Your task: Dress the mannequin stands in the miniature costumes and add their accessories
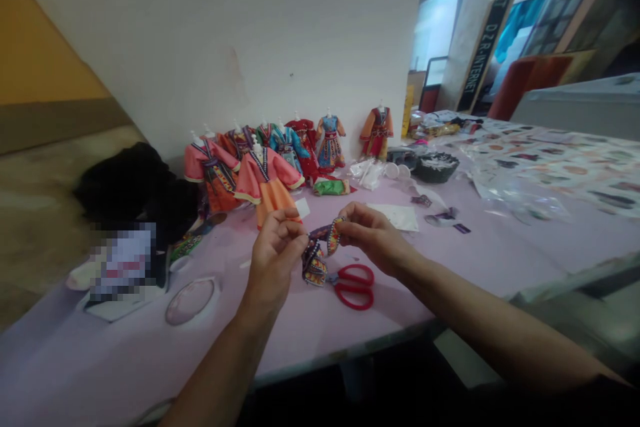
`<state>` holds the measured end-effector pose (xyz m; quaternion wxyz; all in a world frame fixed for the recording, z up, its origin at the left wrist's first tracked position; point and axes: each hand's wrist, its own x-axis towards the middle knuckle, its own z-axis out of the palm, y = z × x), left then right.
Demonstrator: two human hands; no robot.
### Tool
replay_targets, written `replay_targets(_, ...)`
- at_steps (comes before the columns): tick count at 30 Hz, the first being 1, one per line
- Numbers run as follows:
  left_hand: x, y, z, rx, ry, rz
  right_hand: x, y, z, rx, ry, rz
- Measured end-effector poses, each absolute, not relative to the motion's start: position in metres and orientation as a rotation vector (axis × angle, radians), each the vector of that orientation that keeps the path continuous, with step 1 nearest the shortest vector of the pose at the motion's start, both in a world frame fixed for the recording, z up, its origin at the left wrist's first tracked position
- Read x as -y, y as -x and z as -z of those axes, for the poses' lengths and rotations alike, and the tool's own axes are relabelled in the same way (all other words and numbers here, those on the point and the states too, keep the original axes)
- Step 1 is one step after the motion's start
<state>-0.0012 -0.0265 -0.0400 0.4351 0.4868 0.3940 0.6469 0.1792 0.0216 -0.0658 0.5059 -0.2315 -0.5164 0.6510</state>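
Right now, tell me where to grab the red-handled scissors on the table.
Take the red-handled scissors by their two red finger loops, coming down from above on the right. They lie flat with the loops toward the right hand, and the blade end points left, close beneath the embroidered trim, so the loops are the free end.

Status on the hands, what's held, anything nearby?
Left hand, right hand: both pinching embroidered trim. Red-handled scissors on the lilac table, right beside the trim's lower end.
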Motion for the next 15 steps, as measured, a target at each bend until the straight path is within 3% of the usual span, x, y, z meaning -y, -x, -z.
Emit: replay_targets(15,0.033,-0.004,0.039,-1.019,-1.313,-1.402,-0.011,-0.177,0.055,1.381,0.488,-1.713)
